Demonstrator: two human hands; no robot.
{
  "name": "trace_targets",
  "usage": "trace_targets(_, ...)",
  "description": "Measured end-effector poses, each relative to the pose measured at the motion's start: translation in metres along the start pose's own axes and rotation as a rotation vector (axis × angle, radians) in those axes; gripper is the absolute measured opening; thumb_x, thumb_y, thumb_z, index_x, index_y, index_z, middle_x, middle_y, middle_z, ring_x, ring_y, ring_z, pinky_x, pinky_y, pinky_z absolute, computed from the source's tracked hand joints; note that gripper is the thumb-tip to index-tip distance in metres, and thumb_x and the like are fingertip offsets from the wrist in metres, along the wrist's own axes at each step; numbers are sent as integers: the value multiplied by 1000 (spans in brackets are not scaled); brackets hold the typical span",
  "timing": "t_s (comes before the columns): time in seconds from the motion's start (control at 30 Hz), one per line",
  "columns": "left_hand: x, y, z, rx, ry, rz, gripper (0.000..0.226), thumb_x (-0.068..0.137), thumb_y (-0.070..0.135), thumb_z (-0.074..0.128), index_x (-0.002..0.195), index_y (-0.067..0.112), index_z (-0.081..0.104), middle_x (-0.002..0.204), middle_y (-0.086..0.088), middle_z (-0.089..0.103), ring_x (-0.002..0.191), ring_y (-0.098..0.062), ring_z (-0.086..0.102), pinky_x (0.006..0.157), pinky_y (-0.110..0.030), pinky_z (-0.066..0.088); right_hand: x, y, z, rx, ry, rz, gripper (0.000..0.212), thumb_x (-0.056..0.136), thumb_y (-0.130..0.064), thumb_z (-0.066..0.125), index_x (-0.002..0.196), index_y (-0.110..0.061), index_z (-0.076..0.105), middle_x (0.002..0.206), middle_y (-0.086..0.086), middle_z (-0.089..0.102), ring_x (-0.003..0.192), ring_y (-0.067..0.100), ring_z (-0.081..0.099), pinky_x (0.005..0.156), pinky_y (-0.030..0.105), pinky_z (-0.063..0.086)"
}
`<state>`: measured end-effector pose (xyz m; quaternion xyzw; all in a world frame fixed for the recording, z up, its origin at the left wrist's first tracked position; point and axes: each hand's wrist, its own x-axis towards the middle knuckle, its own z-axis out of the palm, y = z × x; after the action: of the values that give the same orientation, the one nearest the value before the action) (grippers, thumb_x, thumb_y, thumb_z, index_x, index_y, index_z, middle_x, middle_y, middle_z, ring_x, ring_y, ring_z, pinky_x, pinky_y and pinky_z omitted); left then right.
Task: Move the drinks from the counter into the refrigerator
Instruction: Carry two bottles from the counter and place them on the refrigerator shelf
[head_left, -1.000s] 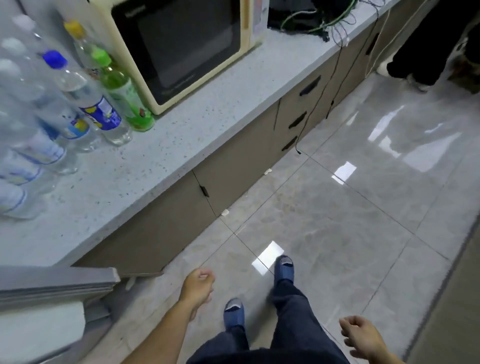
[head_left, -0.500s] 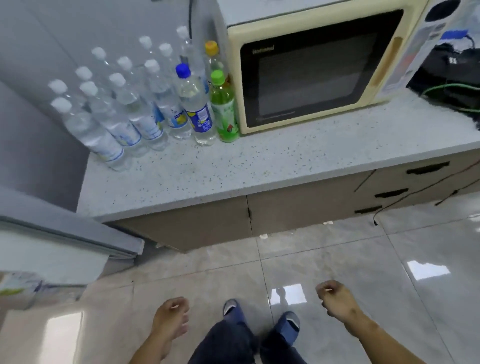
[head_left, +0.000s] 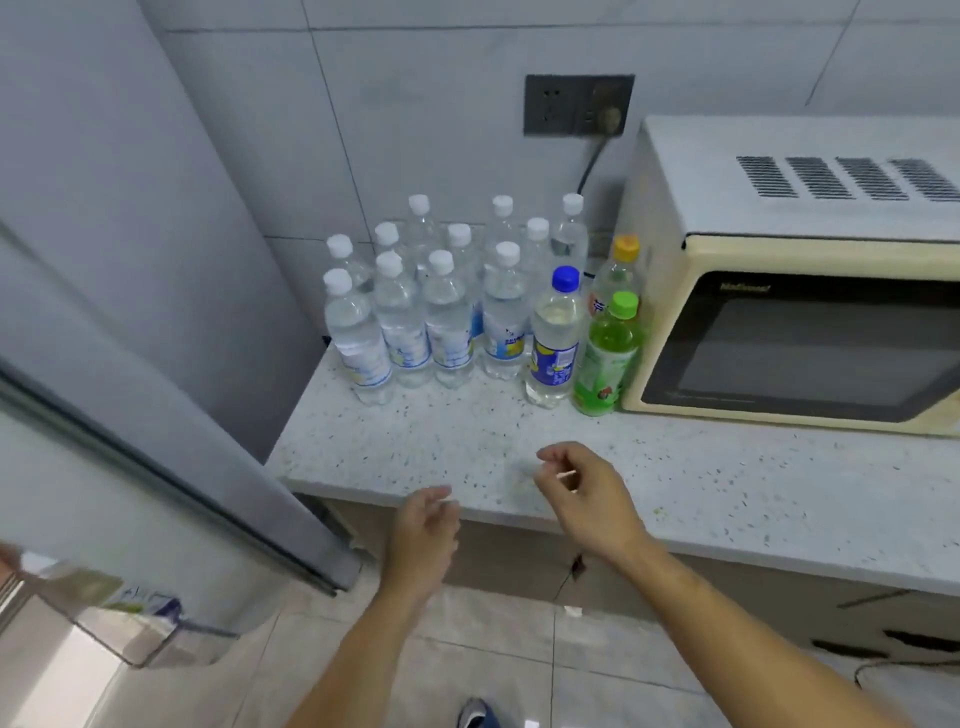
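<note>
We see both hands raised at the near edge of the counter (head_left: 675, 483), holding nothing. The left hand (head_left: 426, 535) hangs with fingers loosely curled; the right hand (head_left: 587, 499) has its fingers loosely bent, thumb apart. The drinks stand far on the counter: a cluster of white-capped water bottles (head_left: 447, 322), then a blue-capped bottle (head_left: 553, 343), a green bottle (head_left: 605, 358) and a yellow-capped bottle (head_left: 618, 270) just beside the microwave (head_left: 789, 322). The refrigerator door (head_left: 130, 415) stands open at left

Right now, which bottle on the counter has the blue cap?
The clear bottle with a blue label, front row, just left of the green bottle; the others wear white, green or orange caps.
</note>
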<state>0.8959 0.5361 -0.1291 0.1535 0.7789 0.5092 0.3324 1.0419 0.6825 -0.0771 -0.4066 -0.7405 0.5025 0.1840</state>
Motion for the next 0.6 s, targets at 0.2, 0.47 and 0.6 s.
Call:
trace_targets(0.2,70,124,5,-18,154,288,31,92,33,64,121,37,55,116,16,62,87,6,63,71,-19,49,87,-101,-12,-189,166,-388,29,91,-21,67,120,-16,64,114,-3,64,94,10,61,83,19,47)
trace_targets(0.47,128,215,10,513,302,534,58,92,28,65,144,22,40,146,-4,36,112,-27,58,84,-30,42,190,-170,-33,-922,40,-378,58,94,-39,56,147,-24,39,142,11,48,128,34,49,105,46,38)
trace_targets(0.6,143,228,13,780,197,486,51,97,27,58,145,21,41,148,-2,33,108,-31,60,88,-40,49,213,-164,-25,-1124,-85,-319,56,94,-44,54,143,-23,40,133,13,52,122,36,53,101,46,40)
